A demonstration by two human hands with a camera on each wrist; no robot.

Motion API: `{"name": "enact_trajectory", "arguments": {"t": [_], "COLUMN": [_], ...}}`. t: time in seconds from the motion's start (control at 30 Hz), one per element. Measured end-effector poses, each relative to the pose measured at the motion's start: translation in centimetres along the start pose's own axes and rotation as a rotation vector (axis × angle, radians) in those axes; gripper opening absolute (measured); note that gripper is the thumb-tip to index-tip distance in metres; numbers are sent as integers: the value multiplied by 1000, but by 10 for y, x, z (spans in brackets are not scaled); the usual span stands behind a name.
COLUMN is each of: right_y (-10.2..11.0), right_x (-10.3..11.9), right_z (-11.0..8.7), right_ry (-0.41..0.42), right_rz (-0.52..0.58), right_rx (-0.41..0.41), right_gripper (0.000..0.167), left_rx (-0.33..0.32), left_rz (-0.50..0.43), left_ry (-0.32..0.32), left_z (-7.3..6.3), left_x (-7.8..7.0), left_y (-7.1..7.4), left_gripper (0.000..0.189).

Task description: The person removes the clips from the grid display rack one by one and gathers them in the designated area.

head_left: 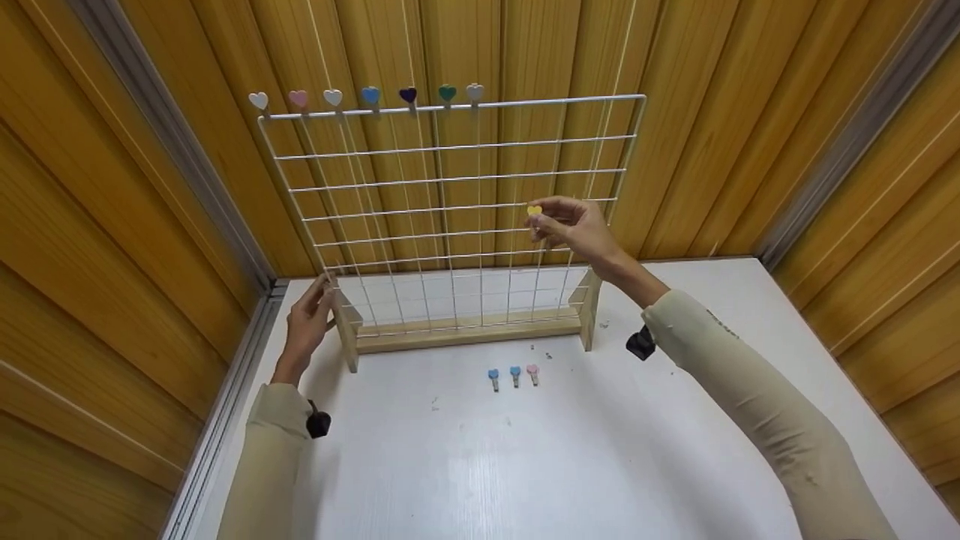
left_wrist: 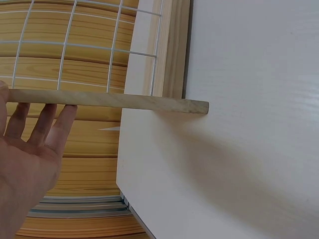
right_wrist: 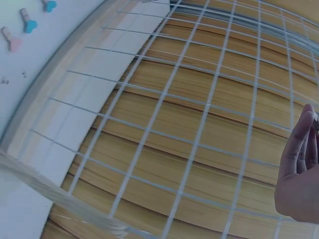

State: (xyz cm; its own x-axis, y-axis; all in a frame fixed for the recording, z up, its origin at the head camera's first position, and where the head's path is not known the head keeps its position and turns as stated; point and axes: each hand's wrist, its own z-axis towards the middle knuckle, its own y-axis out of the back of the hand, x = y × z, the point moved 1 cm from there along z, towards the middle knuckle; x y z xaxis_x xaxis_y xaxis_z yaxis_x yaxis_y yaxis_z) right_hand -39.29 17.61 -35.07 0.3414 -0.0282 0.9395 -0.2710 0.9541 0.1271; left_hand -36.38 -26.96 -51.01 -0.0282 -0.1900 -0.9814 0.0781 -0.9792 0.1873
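Observation:
A white wire grid rack [head_left: 442, 180] stands in a wooden base [head_left: 472, 336] on the white table. My left hand [head_left: 306, 319] holds the rack's left wooden side piece [left_wrist: 124, 100], with fingertips against its outer face and the thumb at its edge [left_wrist: 30, 164]. My right hand [head_left: 577, 229] pinches a small clothespin with a yellow heart [head_left: 534, 211] between thumb and fingers, in front of the grid's right half. In the right wrist view that hand [right_wrist: 301, 169] is at the right edge, the clothespin mostly hidden.
Several heart clothespins, among them a green one [head_left: 448, 92] and a pink one [head_left: 298, 99], sit along the top wire's left part. Two blue clothespins [head_left: 515, 375] and a pink one [head_left: 533, 373] lie before the rack. Wood-plank walls [head_left: 750, 112] surround the table [head_left: 450, 465].

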Motion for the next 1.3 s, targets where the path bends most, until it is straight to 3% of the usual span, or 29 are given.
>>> {"name": "enact_trajectory", "arguments": {"t": [0.27,0.53,1.03,1.3], "right_y": [3,-5,-38,-55], "right_x": [-37,-69,-132,-162], "right_z": [-21,-45,-91,-111], "right_ry": [-62,-160,-259,-341], "right_rz": [-117,-148,-201,-233], "right_rx": [14,43,228,284], "right_gripper": [31,32,30,31], "left_rx": [6,-2,-5,4], "left_rz": [-14,-23,-53,-55], "left_ry": [-8,-41,-24,-10], "left_z": [-2,-5,-4,-5], "left_x": [-1,-1,2,0], "left_y": [-1,1,-1,0], "left_gripper": [57,55,55,55]}}
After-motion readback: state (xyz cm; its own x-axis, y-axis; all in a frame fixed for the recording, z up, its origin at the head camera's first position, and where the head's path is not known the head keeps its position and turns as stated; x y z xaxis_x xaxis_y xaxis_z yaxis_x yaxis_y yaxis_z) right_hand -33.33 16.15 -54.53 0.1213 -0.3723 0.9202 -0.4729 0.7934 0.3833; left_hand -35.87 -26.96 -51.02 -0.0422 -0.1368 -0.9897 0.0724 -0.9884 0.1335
